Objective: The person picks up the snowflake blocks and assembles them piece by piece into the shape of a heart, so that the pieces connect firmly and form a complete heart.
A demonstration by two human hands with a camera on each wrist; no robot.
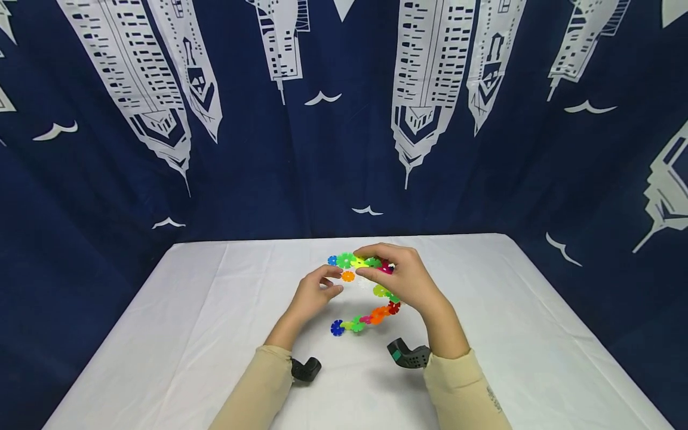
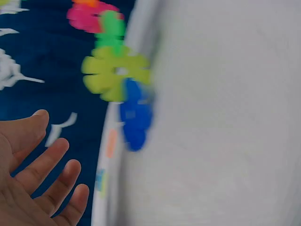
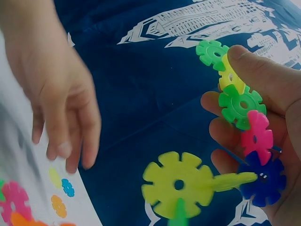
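A long chain of interlocked plastic flower discs hangs from my right hand (image 1: pixel 403 275), curving down and left to a dark blue disc (image 1: pixel 337 328). Thumb and fingers of that hand pinch a yellow disc (image 3: pixel 230 76) near the chain's upper end, with a green disc (image 3: pixel 212 54) as its tip. A pink disc (image 3: pixel 257 136) and a blue disc (image 3: pixel 263 179) follow below, beside the palm. My left hand (image 1: pixel 314 292) holds nothing; its fingers are loosely bent, apart from the chain. Beyond its fingertips in the head view is a loose orange disc (image 1: pixel 348 276).
The white-covered table (image 1: pixel 226 334) carries a few loose discs, among them a small blue disc (image 3: pixel 67 187) and a yellow-green disc (image 3: pixel 55 178). A dark blue curtain (image 1: pixel 333 161) with white building prints stands behind the table. Each wrist wears a black camera (image 1: pixel 306 369).
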